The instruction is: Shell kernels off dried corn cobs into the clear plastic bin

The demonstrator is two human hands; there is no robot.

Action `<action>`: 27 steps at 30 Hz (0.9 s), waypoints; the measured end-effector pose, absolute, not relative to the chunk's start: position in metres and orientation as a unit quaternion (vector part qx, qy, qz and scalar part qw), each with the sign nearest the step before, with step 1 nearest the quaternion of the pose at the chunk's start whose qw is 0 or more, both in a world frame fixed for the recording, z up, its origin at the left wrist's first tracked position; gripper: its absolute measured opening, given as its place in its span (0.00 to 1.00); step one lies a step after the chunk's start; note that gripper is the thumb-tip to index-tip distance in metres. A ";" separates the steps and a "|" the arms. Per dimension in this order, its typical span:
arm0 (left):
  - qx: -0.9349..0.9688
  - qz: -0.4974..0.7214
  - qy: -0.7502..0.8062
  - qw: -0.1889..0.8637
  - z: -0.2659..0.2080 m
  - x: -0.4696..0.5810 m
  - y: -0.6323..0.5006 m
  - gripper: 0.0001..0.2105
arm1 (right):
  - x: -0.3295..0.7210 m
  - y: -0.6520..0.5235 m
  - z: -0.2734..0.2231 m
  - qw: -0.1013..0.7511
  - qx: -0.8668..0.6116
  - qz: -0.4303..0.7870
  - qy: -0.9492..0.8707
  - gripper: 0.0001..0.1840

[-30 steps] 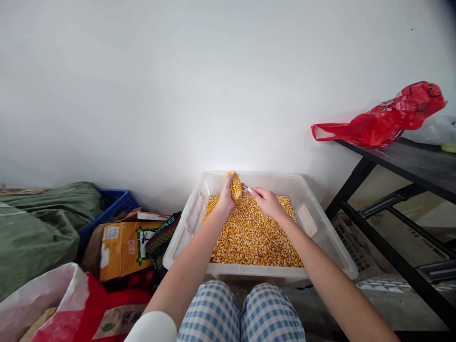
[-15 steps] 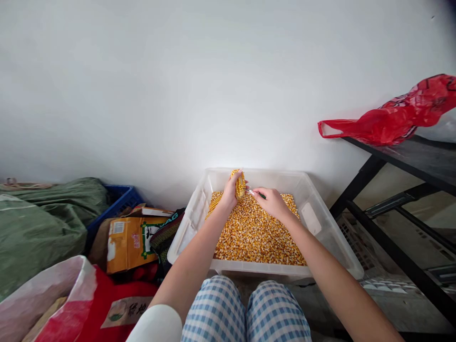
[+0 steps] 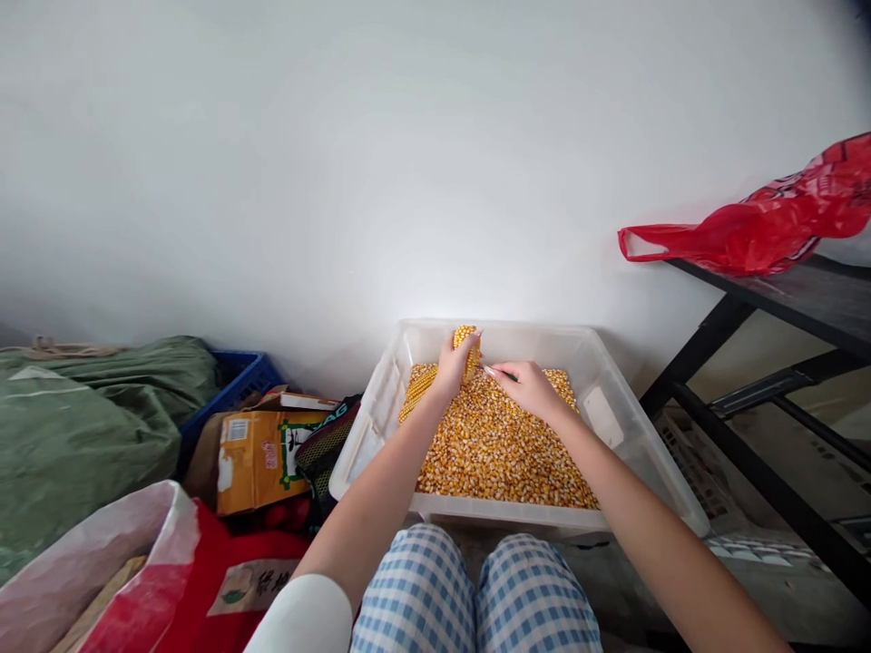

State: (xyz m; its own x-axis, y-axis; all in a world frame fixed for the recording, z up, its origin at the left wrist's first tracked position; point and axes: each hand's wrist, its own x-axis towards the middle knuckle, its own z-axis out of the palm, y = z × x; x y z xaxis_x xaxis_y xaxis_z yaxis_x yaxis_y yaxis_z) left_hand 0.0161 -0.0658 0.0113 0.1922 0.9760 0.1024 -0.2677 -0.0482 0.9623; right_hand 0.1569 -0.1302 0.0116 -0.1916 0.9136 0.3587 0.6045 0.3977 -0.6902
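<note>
Head view. Your grip?

Left hand (image 3: 449, 367) wrapped round a cob (image 3: 466, 341), thumb over it, no slack. Cob's tilted near upright, above the far half of the bin (image 3: 510, 513). Right hand (image 3: 532, 388) pinched closed on a slim tool (image 3: 505, 374), tip just beside the cob; can't tell you if it's touching.

Bin contents?

Loose kernels (image 3: 504, 458), yellow and whitish, heaped across the floor of it. More corn on the cob (image 3: 416, 392) along your left side, partly behind your forearm. Walls are translucent.

Other containers?

On your left: blue crate (image 3: 235, 392) with green cloth (image 3: 102, 426) beside and partly over it, orange carton (image 3: 253, 462), mesh bag (image 3: 330, 446), red-and-white sack (image 3: 181, 544) with its mouth gaping, something tan inside. Right: red plastic bag (image 3: 755, 236) on a black rack (image 3: 809, 304).

Anything you can read?

"AG" on the mesh bag, teal. Carton has a barcode sticker, small pink characters and a green-framed panel. Sack label (image 3: 253, 583): dark characters, green mark, too blurred to give you. Bin sticker (image 3: 604, 415): pale, text illegible. Black print on the red bag, creased.
</note>
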 end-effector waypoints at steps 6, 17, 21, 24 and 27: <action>0.522 0.504 0.341 0.597 0.013 0.014 -0.067 0.20 | 0.160 -0.130 0.012 0.376 -0.493 0.234 -0.749 0.19; 0.529 0.497 0.352 0.591 0.008 0.014 -0.067 0.20 | 0.162 -0.128 0.008 0.364 -0.489 0.251 -0.752 0.21; 0.503 0.509 0.368 0.593 0.008 0.014 -0.067 0.19 | 0.155 -0.132 0.007 0.378 -0.496 0.223 -0.749 0.21; 0.486 0.523 0.377 0.590 0.008 0.014 -0.067 0.18 | 0.149 -0.132 0.004 0.398 -0.510 0.254 -0.719 0.21; 0.482 0.530 0.377 0.587 0.009 0.015 -0.068 0.18 | 0.146 -0.129 0.000 0.422 -0.517 0.322 -0.672 0.23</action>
State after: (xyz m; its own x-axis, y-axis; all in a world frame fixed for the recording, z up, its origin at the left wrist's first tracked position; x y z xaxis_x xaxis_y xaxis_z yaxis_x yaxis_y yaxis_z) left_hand 0.0147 -0.0679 0.0087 0.1534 0.9858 0.0680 -0.2583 -0.0264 0.9657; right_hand 0.1457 -0.1289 0.0003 -0.1090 0.9662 0.2337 0.4237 0.2578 -0.8683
